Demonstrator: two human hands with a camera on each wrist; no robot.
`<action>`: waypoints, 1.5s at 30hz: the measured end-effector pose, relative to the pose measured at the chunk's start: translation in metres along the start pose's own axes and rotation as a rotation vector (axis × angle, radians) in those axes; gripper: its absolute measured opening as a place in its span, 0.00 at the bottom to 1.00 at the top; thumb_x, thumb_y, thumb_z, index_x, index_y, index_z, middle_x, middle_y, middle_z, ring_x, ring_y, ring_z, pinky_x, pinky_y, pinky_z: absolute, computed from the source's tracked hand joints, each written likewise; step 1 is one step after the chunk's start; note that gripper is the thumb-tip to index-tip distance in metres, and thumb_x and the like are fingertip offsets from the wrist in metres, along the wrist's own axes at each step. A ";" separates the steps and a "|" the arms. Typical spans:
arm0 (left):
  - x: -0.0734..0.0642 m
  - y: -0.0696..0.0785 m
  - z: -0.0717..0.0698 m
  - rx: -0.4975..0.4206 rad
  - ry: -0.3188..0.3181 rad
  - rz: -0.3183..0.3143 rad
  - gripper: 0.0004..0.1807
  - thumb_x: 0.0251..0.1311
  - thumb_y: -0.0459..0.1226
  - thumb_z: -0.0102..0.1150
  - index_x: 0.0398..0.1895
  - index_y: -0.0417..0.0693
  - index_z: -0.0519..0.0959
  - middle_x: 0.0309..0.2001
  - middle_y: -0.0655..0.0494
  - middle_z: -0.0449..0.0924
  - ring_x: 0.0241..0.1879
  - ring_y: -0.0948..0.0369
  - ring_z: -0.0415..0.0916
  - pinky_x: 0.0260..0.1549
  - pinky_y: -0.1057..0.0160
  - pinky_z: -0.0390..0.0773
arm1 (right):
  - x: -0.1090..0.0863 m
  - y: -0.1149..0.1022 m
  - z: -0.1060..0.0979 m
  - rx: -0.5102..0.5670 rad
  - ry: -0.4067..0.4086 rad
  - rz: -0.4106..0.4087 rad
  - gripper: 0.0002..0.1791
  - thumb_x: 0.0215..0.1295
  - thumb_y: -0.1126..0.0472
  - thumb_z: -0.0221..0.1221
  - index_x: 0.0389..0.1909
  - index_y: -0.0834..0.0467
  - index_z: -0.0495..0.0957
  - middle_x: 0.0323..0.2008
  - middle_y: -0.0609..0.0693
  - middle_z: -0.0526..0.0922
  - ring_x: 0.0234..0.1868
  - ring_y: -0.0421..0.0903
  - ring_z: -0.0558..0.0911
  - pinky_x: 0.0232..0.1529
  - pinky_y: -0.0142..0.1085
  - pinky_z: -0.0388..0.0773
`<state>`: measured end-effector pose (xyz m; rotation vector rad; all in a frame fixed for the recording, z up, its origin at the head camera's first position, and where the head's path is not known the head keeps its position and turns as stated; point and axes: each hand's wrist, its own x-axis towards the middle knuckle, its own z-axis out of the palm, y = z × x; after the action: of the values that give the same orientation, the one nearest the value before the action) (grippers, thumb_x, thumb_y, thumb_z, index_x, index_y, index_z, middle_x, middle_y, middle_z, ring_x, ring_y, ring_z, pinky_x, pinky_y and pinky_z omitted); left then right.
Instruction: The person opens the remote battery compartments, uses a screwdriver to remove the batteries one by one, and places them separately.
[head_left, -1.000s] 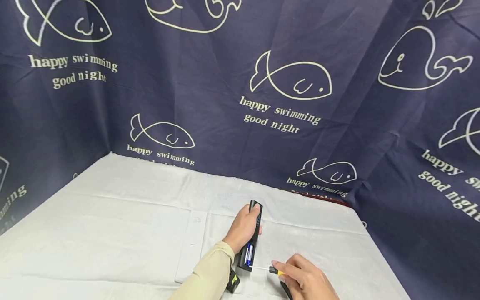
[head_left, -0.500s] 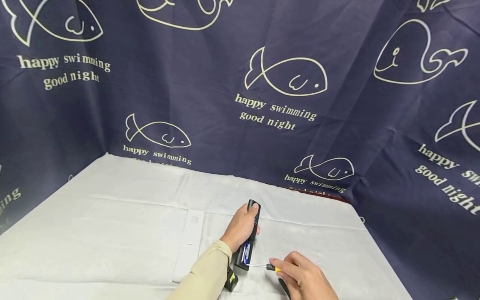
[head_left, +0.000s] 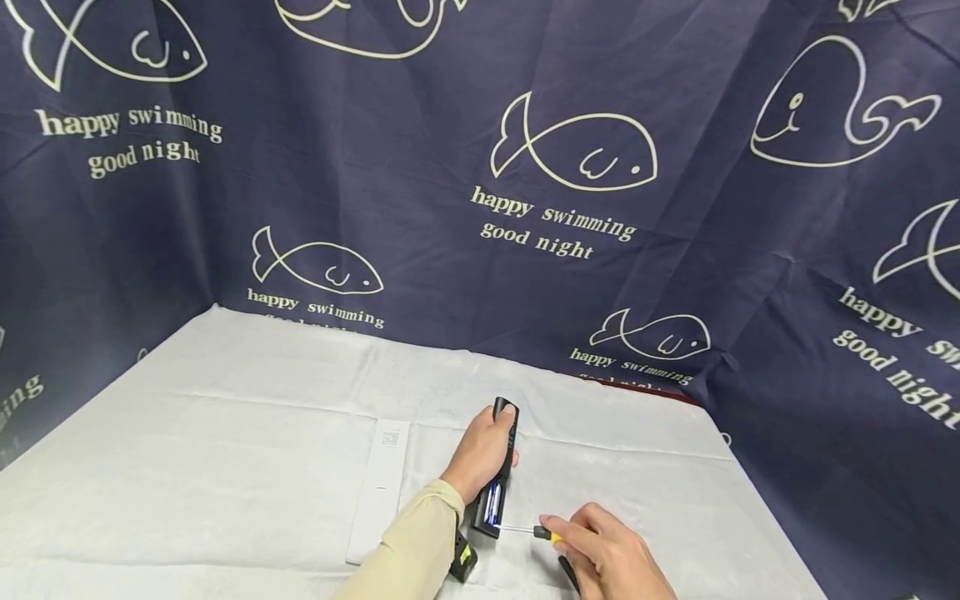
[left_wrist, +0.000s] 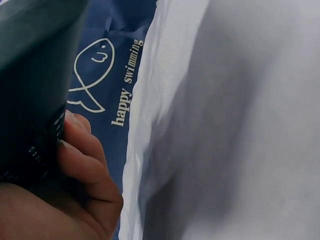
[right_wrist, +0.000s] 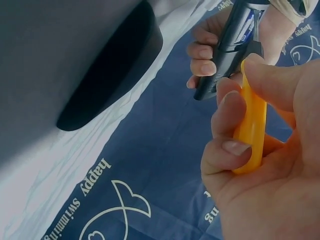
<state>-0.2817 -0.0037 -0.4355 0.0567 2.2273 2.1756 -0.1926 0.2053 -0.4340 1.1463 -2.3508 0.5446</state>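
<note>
My left hand point(head_left: 478, 454) grips a black remote control point(head_left: 504, 475), thumb along its far end. Its battery compartment faces up at the near end, with white-and-blue batteries point(head_left: 492, 503) lying inside. A screwdriver point(head_left: 542, 532) with a yellow handle is held in my right hand point(head_left: 611, 554), between thumb and curled fingers. Its thin metal shaft points left, and the tip meets the compartment's near end by the batteries. In the right wrist view the yellow handle point(right_wrist: 252, 125) shows in full, the remote beyond it. The left wrist view has the remote point(left_wrist: 35, 75) close up, fingers around it.
A long white flat piece with a printed code point(head_left: 378, 492) lies left of the remote on the white cloth point(head_left: 225, 467). A black device point(head_left: 463, 558) sits at the left wrist. A dark rounded shape point(right_wrist: 115, 70) appears in the right wrist view. Behind hangs a blue printed curtain point(head_left: 420, 183).
The whole head view has shifted slightly. Both hands keep their holds, and the screwdriver tip stays at the near end of the battery compartment.
</note>
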 end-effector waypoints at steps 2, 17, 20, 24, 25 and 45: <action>0.000 0.000 0.000 0.007 0.005 0.000 0.22 0.78 0.53 0.38 0.37 0.45 0.70 0.18 0.51 0.76 0.18 0.59 0.71 0.24 0.60 0.69 | 0.000 0.000 0.000 0.004 -0.002 0.002 0.32 0.44 0.74 0.72 0.52 0.48 0.85 0.31 0.31 0.68 0.25 0.24 0.61 0.24 0.16 0.59; 0.000 0.000 -0.001 0.001 0.038 0.008 0.21 0.78 0.53 0.38 0.36 0.46 0.70 0.17 0.53 0.75 0.18 0.59 0.71 0.24 0.60 0.68 | 0.000 0.003 0.004 -0.006 0.079 -0.038 0.25 0.79 0.44 0.41 0.50 0.48 0.86 0.30 0.32 0.68 0.24 0.24 0.60 0.23 0.16 0.58; 0.000 -0.001 -0.001 -0.004 0.046 0.012 0.22 0.78 0.53 0.38 0.36 0.46 0.70 0.17 0.52 0.75 0.18 0.59 0.72 0.24 0.60 0.68 | -0.001 0.002 0.005 -0.025 0.091 -0.027 0.26 0.79 0.44 0.40 0.49 0.48 0.86 0.29 0.32 0.68 0.24 0.24 0.61 0.23 0.16 0.58; 0.000 -0.001 0.000 -0.001 0.054 0.017 0.22 0.78 0.52 0.38 0.36 0.45 0.70 0.18 0.52 0.75 0.18 0.59 0.73 0.25 0.60 0.69 | -0.002 0.000 0.004 -0.063 0.093 -0.003 0.27 0.79 0.43 0.39 0.48 0.47 0.87 0.29 0.32 0.69 0.25 0.25 0.63 0.24 0.17 0.60; 0.000 -0.001 -0.001 0.004 0.058 0.018 0.22 0.78 0.52 0.38 0.36 0.46 0.70 0.18 0.52 0.75 0.18 0.59 0.73 0.25 0.60 0.69 | -0.002 -0.001 0.004 -0.066 0.091 0.004 0.25 0.79 0.44 0.42 0.48 0.47 0.87 0.29 0.32 0.69 0.26 0.26 0.64 0.24 0.17 0.60; 0.002 -0.001 -0.005 0.149 0.109 0.006 0.22 0.77 0.55 0.37 0.37 0.49 0.72 0.18 0.54 0.78 0.22 0.56 0.73 0.29 0.58 0.68 | -0.001 -0.003 -0.004 -0.086 0.135 0.072 0.30 0.44 0.74 0.72 0.50 0.47 0.86 0.30 0.31 0.68 0.24 0.25 0.62 0.23 0.18 0.60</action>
<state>-0.2844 -0.0089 -0.4367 -0.0543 2.4473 2.0594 -0.1887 0.2060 -0.4305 0.9597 -2.2829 0.5233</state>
